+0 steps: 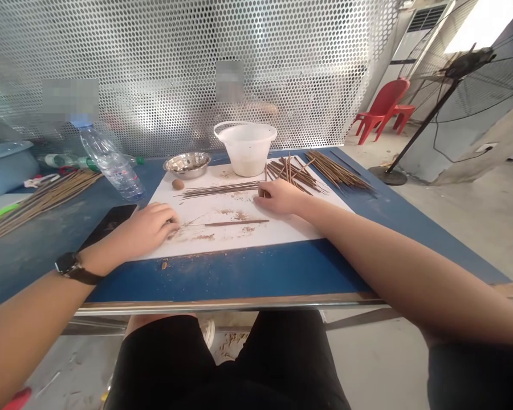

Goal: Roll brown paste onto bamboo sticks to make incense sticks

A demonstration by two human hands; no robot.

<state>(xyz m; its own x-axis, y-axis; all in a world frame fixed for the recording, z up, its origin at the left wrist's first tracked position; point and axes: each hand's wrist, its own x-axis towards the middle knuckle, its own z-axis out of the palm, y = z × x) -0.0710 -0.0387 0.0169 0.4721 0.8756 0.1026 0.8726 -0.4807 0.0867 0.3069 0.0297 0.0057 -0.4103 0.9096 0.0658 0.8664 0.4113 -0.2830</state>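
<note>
My left hand (pixel 151 230) rests at the left edge of a white sheet (pixel 282 228), fingers curled in. Something dark shows between thumb and fingers, too small to name. From near its fingertips runs the thin bare end of a stick coated in brown paste (pixel 237 222), lying flat on the sheet. My right hand (pixel 280 196) is closed at the right end of a row of thin brown-coated sticks (pixel 220 189). A bit of something brown shows between its thumb and forefinger; I cannot make out what. Brown crumbs are scattered over the sheet.
Behind are a brown ball (pixel 178 184), a metal bowl (pixel 188 165) and a white bucket (pixel 248 149). Coated sticks (pixel 337 169) lie in piles at right. At left stand a plastic bottle (pixel 113 168), a black phone (pixel 111 222) and bare sticks (pixel 47 196). A perforated metal panel (pixel 154 74) closes the back.
</note>
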